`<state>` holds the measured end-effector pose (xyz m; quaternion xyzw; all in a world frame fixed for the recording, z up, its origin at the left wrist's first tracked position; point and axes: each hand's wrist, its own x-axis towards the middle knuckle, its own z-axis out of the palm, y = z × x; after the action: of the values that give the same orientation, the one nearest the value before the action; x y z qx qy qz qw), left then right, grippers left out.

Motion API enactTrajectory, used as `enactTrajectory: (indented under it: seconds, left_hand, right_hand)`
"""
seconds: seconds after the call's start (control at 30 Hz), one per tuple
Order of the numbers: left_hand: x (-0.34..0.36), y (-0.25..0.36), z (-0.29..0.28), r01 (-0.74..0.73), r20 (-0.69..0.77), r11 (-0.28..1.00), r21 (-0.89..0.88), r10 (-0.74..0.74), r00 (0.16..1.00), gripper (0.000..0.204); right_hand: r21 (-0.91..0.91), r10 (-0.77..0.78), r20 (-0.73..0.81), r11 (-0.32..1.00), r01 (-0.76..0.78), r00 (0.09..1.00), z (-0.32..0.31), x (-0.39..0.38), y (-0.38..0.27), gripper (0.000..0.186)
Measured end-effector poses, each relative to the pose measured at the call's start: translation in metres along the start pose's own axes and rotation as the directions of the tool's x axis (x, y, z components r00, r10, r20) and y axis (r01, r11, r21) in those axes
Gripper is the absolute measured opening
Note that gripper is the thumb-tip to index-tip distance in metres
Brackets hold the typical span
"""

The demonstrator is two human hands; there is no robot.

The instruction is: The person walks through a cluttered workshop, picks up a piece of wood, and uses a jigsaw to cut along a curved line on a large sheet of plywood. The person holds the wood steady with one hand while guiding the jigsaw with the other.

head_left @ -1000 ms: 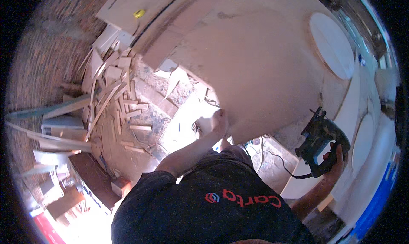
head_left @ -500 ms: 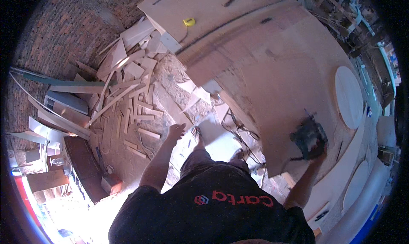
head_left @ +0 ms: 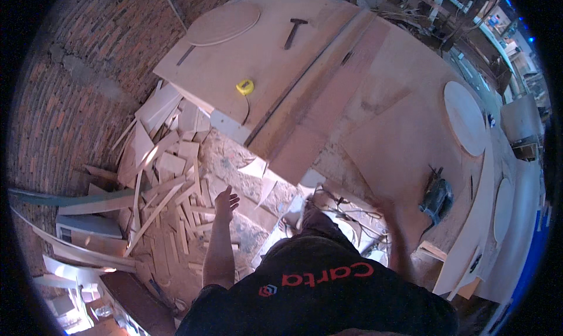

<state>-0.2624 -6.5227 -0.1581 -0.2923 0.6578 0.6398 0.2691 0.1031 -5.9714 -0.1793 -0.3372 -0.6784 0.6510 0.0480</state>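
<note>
My left hand (head_left: 226, 202) hangs in the air over the littered floor, holding nothing, its fingers stretched out. My right hand (head_left: 385, 210) is at the near edge of the wooden worktop (head_left: 328, 131), smeared by motion, so its fingers cannot be made out. To its right, apart from it, a dark jigsaw-like power tool (head_left: 437, 199) lies on the board. A yellow tape measure (head_left: 245, 87) with some tape drawn out rests near the worktop's left edge. Farther back lies a hammer (head_left: 294, 33).
Wood offcuts (head_left: 182, 183) are heaped on the floor at left, below a brick wall (head_left: 76, 95). Round wooden discs (head_left: 465, 119) lie on the right and far left of the worktop. Cables (head_left: 352, 210) hang by its near edge. A curved panel (head_left: 516, 224) stands at far right.
My right hand has let go of the power tool and moved left, leaving it on the board. My view has shifted, and my body has turned and stepped closer to the worktop.
</note>
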Motion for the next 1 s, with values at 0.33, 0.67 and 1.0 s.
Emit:
enactTrajectory:
  seconds: [0.33,0.67,1.0]
  left_hand:
    - [0.063,0.112,0.066,-0.091,0.113,0.981,-0.168,0.111,0.987,0.068]
    - [0.179,0.2,0.071,-0.089,0.139,0.991,-0.098,0.103,0.985,0.062]
    - [0.237,0.255,0.065,-0.201,0.495,0.912,0.356,-0.001,0.869,0.047]
  right_hand:
    - [-0.251,0.405,0.179,0.9,-0.357,0.896,0.219,0.037,-0.105,0.072]
    - [0.01,0.153,-0.124,0.988,-0.153,0.981,0.277,0.051,-0.015,0.069]
    - [0.959,0.457,-0.234,0.255,0.125,0.858,0.342,0.073,-0.067,0.051]
